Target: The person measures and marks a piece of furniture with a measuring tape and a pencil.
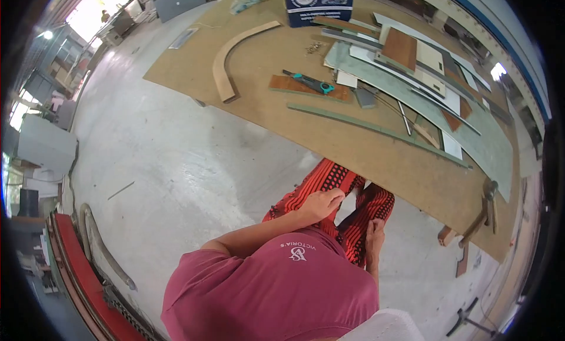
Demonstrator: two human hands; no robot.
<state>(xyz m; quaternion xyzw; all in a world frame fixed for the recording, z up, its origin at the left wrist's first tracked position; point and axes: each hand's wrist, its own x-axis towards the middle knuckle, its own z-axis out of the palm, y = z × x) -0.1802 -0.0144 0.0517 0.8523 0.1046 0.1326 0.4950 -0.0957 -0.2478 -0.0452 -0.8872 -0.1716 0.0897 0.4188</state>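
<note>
Maroon cloth shirt fills the foreground; beyond it, red-and-black patterned cloth trousers reach the brown table's near edge. Left hand and right hand curl by the thighs, perhaps resting; whether they pinch cloth, I cannot tell. Inward, a straight green strip roughly parallels that edge, probably for easy reach.

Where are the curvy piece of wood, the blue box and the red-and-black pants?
Curved wood piece (221, 58), head view: on the middle of its bend.
Blue box (321, 7), head view: on its printed side.
Red-and-black pants (319, 181), head view: on the left leg.
</note>
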